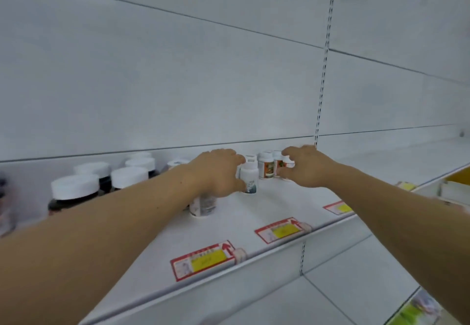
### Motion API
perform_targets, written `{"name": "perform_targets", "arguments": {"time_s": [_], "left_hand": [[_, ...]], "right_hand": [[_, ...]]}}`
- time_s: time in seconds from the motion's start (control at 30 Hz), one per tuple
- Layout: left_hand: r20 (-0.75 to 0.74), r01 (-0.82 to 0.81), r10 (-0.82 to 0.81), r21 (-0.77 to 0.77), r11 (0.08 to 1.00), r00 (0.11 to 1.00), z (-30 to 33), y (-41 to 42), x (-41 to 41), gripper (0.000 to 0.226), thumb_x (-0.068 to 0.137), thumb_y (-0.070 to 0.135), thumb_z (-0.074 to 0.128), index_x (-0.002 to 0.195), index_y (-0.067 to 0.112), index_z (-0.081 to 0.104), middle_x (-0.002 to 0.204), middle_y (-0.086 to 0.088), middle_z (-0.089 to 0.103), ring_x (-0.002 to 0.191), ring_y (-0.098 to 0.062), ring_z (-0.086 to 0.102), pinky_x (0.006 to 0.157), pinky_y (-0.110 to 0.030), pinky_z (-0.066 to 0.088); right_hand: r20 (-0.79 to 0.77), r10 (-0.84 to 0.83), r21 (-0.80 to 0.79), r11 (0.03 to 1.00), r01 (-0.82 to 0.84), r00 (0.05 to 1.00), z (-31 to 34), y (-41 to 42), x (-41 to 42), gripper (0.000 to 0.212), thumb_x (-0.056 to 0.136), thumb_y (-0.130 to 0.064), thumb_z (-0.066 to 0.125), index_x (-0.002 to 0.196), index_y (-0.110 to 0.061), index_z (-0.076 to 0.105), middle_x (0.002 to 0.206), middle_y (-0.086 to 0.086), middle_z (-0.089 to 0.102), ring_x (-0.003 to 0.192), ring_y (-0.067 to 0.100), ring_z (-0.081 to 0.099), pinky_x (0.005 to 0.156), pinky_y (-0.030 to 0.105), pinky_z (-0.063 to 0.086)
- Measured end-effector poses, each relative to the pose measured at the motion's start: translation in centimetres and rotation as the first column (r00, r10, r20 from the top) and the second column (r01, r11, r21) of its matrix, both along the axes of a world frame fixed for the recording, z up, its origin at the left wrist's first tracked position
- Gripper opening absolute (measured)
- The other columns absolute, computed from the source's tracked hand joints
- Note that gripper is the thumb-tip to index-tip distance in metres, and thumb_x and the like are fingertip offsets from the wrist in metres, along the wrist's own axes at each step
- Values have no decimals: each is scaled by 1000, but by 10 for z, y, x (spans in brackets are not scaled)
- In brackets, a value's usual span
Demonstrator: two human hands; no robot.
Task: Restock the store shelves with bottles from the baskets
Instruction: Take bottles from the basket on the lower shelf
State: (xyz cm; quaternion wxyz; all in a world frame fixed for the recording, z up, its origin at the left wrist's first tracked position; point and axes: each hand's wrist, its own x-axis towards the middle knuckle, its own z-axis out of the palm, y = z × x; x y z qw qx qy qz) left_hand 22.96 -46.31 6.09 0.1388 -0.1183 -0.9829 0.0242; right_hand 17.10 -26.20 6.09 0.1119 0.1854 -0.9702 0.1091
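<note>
Head view: left hand grips a white bottle, right hand pinches a small bottle; set both upright beside the orange-label bottle.

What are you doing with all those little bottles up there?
A person is filling a white store shelf. The left hand holds a small white bottle standing on the shelf, and the right hand pinches another small white-capped bottle beside two orange-labelled bottles near the back wall. Bigger dark jars with white lids already stand in rows to the left. Red and yellow price tags line the front edge.
</note>
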Motion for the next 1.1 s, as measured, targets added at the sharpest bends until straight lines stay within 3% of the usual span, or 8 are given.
{"name": "perform_targets", "arguments": {"time_s": [0.1,0.23,0.33,0.6,0.7,0.83,1.0,1.1], "left_hand": [[16,-41,41,-1,999,999,-2,3,-32,45,82,46,57,121,25,50,122,-1,51,114,-24,50,96,-43,41],[43,-59,60,-18,998,997,-6,1,-74,30,79,48,57,99,30,46,114,1,51,108,-23,53,91,-44,44],[58,-98,98,-8,995,994,-7,5,-91,45,78,47,60,116,26,49,119,1,51,109,-23,52,94,-44,44],[86,-259,263,-50,964,961,-7,22,-108,36,75,48,61,103,30,47,112,1,53,103,-24,55,89,-42,46],[76,-356,358,-37,934,931,-10,32,-106,46,77,51,60,116,29,49,117,1,52,109,-24,52,92,-40,44],[41,-467,468,-15,884,883,-21,49,-104,56,79,49,61,130,27,47,119,-2,50,115,-23,47,94,-38,40],[-57,-553,568,166,816,821,-34,65,-98,52,83,39,62,131,26,45,121,-4,49,111,-25,45,88,-29,31],[-136,-565,594,204,800,793,-42,67,-96,48,84,36,60,129,27,47,120,-4,49,113,-24,42,93,-30,29]], "right_hand": [[-53,45,26,999,-43,998,-4,-2,-36,45,92,-43,49,126,-14,48,125,9,58,114,28,51,93,34,39],[-51,103,37,994,-101,993,-4,-2,-79,55,93,-46,50,141,-20,38,142,4,46,128,24,43,95,29,34],[-16,159,27,987,-158,987,1,-1,-108,61,94,-45,49,147,-21,30,148,5,39,134,23,37,103,29,32],[-33,374,36,927,-373,927,2,-19,-164,60,93,-47,50,145,-23,33,147,3,40,131,24,40,102,32,34],[-16,472,45,881,-471,881,-1,-25,-172,59,92,-46,51,144,-26,34,147,3,41,129,23,42,102,32,36],[1,608,192,779,-597,794,-11,-30,-182,52,93,-43,48,142,-32,37,145,2,43,129,24,42,107,36,35],[-100,638,105,770,-629,763,-23,-32,-183,38,91,-47,50,123,-26,46,118,7,59,104,27,54,85,36,44],[-94,635,-12,770,-638,767,-27,-30,-179,36,88,-47,54,115,-24,47,111,5,60,95,24,55,77,34,43]]}}
